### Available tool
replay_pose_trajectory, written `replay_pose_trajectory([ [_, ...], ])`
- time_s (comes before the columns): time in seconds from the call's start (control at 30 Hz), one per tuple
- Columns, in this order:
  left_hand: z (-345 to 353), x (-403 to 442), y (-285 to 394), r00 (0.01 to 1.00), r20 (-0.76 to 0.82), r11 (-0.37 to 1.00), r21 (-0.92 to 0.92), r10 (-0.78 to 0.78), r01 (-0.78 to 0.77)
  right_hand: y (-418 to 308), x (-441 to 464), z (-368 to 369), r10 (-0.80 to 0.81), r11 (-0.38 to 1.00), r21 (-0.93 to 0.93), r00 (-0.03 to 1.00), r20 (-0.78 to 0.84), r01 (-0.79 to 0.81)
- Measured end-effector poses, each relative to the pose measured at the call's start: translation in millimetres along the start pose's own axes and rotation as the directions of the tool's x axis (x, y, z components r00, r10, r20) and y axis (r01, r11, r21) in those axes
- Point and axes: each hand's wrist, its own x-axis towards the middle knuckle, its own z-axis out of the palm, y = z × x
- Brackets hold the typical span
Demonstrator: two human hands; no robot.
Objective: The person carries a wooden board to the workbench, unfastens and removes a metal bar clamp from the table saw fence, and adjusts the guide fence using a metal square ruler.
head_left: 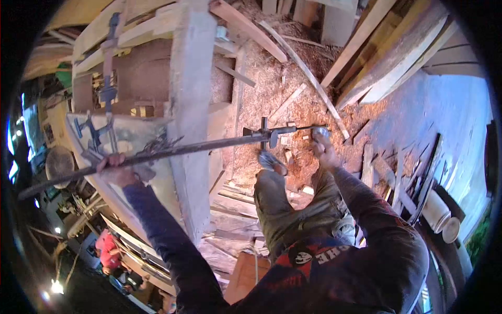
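A long metal bar clamp (198, 148) runs from the lower left to the middle of the view, its screw end pointing right. My left hand (119, 170) is wrapped round the bar near its left part, beside the wooden structure. At the screw end, my right hand (325, 149) has its fingers closed around the handle tip. The clamp's jaw (264, 137) stands between my hands, above one foot. Another clamp (108, 91) is fixed on the wooden frame at the upper left.
A large wooden structure (191, 115) stands at the left. Sawdust and offcuts cover the floor (261, 94). Long boards (397, 57) lean at the upper right; scrap strips and a white container (435, 212) lie at the right. A person in red (108, 250) is at the lower left.
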Motion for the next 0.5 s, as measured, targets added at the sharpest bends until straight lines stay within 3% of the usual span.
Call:
replay_pose_trajectory([
  [0.03,14,-2,2,0.971,-0.239,0.993,0.121,0.026,0.003,3,13,-6,-0.14,0.982,-0.146,0.982,-0.13,0.121],
  [0.07,-33,27,8,0.988,0.063,0.985,-0.085,-0.142,0.147,3,27,-15,-0.163,0.977,-0.156,0.979,-0.125,0.142],
  [0.1,-22,21,5,0.997,-0.009,0.997,-0.016,-0.072,0.072,6,43,-18,-0.187,0.972,-0.161,0.976,-0.112,0.168],
  [0.13,-11,14,10,0.997,-0.076,0.998,0.066,0.009,-0.004,22,57,-15,-0.283,0.912,-0.33,0.956,-0.075,0.244],
  [0.17,-20,17,14,0.996,-0.083,0.996,0.093,0.015,-0.007,17,70,-17,-0.356,0.875,-0.382,0.93,-0.091,0.297],
  [0.2,-24,21,18,1.0,-0.007,0.998,0.052,-0.022,0.023,24,91,-20,-0.367,0.871,-0.373,0.928,-0.059,0.321],
  [0.23,-28,27,23,0.996,0.074,0.998,0.018,-0.058,0.057,27,118,-21,-0.468,0.868,-0.225,0.88,-0.077,0.442],
  [0.3,-35,35,32,0.998,0.059,0.997,0.066,-0.034,0.03,5,148,-17,-0.265,0.963,-0.04,0.964,0.01,0.265],
  [0.4,-40,42,36,0.999,0.046,0.984,0.174,0.028,-0.036,57,192,32,-0.11,0.988,0.123,0.978,0.175,0.089],
  [0.43,-39,43,36,0.999,-0.035,0.982,0.186,0.03,-0.023,108,187,74,0.033,0.886,0.416,0.923,0.383,-0.204],
  [0.47,-36,44,36,0.994,-0.108,0.981,0.193,0.032,-0.01,155,182,115,0.173,0.644,0.554,0.806,0.566,-0.528],
  [0.5,-29,40,37,0.979,-0.168,0.951,0.304,0.114,-0.059,150,140,130,0.256,0.48,0.566,0.724,0.641,-0.671],
])
